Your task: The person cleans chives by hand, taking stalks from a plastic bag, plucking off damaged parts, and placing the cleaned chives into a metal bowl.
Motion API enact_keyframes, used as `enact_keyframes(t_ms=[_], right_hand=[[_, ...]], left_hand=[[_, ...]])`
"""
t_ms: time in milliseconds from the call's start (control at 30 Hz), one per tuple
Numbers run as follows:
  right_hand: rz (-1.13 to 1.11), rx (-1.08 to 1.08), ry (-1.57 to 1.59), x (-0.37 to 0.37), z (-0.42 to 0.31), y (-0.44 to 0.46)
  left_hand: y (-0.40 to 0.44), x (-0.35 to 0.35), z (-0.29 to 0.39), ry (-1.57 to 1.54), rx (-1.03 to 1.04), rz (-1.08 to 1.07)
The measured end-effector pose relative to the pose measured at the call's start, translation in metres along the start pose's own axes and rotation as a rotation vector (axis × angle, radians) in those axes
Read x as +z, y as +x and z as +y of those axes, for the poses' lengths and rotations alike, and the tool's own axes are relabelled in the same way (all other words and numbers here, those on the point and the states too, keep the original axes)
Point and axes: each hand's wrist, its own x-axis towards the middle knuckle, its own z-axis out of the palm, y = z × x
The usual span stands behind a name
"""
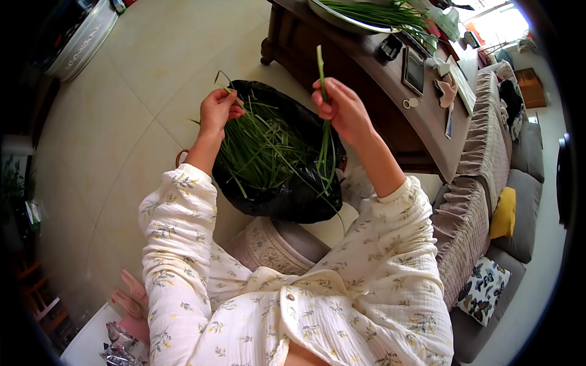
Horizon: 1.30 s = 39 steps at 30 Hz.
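Green stalks (262,155) are lying heaped in a black bag (287,204) at the frame's centre. Above its left edge, the left hand (220,111) is pinching a thin strand (225,89) between thumb and fingertips. Farther right, the right hand (343,108) is clasping a small bunch (321,64), fingers closed around it. Toward the upper right, a bowl (345,23) is resting on a brown table (381,70).

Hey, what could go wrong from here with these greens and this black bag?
The bunch of greens in your right hand hangs down over the black plastic bag, close to the loose greens inside, so they might tangle.

Your left hand pinches a thin leaf near the bag's rim, so it could drop onto the tiled floor instead.

The bag looks soft and loosely open, so a nudge might spill some greens.
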Motion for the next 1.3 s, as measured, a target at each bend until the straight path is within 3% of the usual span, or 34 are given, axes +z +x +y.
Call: enact_keyframes(t_ms=[267,367,467,700,800,900,1000,1100,1133,1167,1300], right_hand=[[0.012,-0.280,0.278,-0.037,-0.046,0.006],[0.024,-0.354,0.365,-0.044,-0.060,0.003],[-0.014,-0.378,0.429,-0.053,-0.067,0.002],[-0.053,-0.372,0.551,-0.064,-0.072,0.004],[-0.071,-0.374,0.585,-0.068,-0.074,0.004],[-0.080,-0.366,0.623,-0.067,-0.071,0.007],[-0.075,-0.375,0.637,-0.062,-0.070,0.010],[-0.079,-0.391,0.631,-0.059,-0.067,0.017],[-0.060,-0.392,0.618,-0.057,-0.066,0.018],[-0.041,-0.393,0.606,-0.054,-0.065,0.020],[0.002,-0.375,0.595,-0.042,-0.058,0.028]], left_hand=[[0.003,-0.002,-0.003,0.062,-0.044,-0.048],[-0.004,0.006,-0.010,0.352,0.145,0.037],[-0.014,0.019,-0.010,0.691,0.589,0.184],[-0.010,0.021,-0.020,0.830,0.444,0.133],[-0.018,0.021,-0.017,1.182,0.571,0.249],[-0.036,0.034,0.005,1.144,0.903,0.312],[-0.054,0.047,0.016,0.951,0.844,-0.003],[-0.073,0.064,0.002,0.294,0.329,-0.469],[-0.080,0.069,-0.001,0.223,0.179,-0.560],[-0.085,0.074,-0.004,0.149,0.026,-0.646],[-0.092,0.086,-0.021,-0.048,-0.169,-0.768]])
